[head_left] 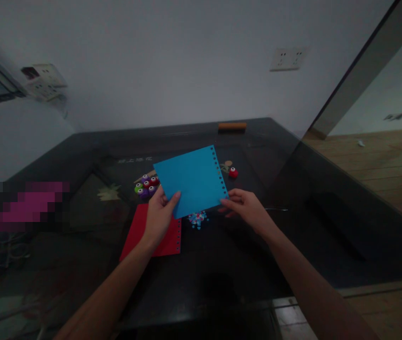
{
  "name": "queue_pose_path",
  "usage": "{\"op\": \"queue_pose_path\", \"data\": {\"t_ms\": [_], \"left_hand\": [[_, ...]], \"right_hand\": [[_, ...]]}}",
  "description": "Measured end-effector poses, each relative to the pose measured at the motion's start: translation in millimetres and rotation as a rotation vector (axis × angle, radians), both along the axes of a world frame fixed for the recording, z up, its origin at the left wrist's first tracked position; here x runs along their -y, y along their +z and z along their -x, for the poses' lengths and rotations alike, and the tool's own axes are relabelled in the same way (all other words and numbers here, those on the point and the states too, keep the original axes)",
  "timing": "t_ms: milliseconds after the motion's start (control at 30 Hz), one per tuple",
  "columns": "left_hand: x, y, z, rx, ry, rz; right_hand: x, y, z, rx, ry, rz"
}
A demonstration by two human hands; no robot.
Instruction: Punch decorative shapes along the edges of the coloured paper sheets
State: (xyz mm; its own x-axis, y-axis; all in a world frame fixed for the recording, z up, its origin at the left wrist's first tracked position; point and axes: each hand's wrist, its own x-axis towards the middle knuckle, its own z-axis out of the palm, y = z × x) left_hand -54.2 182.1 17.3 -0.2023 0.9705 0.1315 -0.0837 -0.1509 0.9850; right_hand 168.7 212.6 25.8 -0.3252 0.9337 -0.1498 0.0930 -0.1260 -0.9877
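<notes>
Dark and glossy, the table (222, 264) stands against a pale wall, and above its middle a blue paper sheet (192, 180) with a row of punched holes down its right edge is held up tilted. Left hand (160, 215) pinches the sheet's lower left corner, thumb on top, while right hand (245, 208) pinches the lower right corner between its fingertips. Under them lie a red sheet (140, 231), a cluster of small punches (146, 185), a lone red punch (233, 173) and scattered confetti (197, 219).
</notes>
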Motion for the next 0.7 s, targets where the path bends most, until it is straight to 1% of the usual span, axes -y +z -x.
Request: {"op": "queue_pose_path", "data": {"t_ms": [133,300,500,567,633,700], "left_hand": [[1,0.0,-2,0.000,0.007,-0.001],[4,0.0,-4,-0.025,0.041,0.003],[8,2.3,-5,-0.052,0.020,-0.002],[8,2.6,-5,-0.050,0.028,0.006],[7,2.1,-4,-0.044,0.046,0.014],[6,0.7,-3,-0.032,0.054,0.017]], "right_hand": [[-2,-1.3,0,0.012,-0.009,-0.003],[-4,-7.2,0,0.052,-0.020,-0.053],[-5,-14.2,2,0.064,-0.045,-0.115],[-6,-12.8,2,0.041,-0.029,-0.078],[-6,-9.9,0,-0.019,-0.020,-0.008],[-6,-6.5,-2,-0.094,-0.039,0.041]]}}
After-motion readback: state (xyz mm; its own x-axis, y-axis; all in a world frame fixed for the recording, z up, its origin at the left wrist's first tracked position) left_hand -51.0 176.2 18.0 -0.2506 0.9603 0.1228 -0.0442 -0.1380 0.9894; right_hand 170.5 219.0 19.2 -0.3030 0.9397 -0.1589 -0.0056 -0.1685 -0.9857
